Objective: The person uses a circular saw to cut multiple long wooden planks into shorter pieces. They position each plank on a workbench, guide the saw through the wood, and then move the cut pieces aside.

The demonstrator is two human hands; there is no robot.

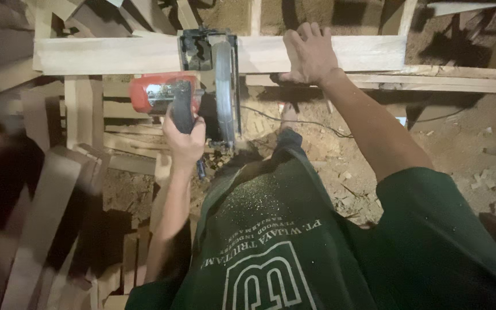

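Note:
My left hand (pixel 183 139) grips the black handle of a red circular saw (pixel 202 86). Its round blade stands upright against the near edge of a pale wooden plank (pixel 104 54) that lies crosswise at the top of the view. My right hand (pixel 310 54) presses flat on the same plank, to the right of the saw, fingers spread. The saw's black base plate rests on the plank.
Stacked wooden planks (pixel 47 206) pile up on the left. A second long board (pixel 449 83) runs off to the right behind the plank. Sawdust and small wood offcuts (pixel 489 178) cover the dirt floor. A black cable (pixel 294 121) trails from the saw. My foot (pixel 288 117) shows below.

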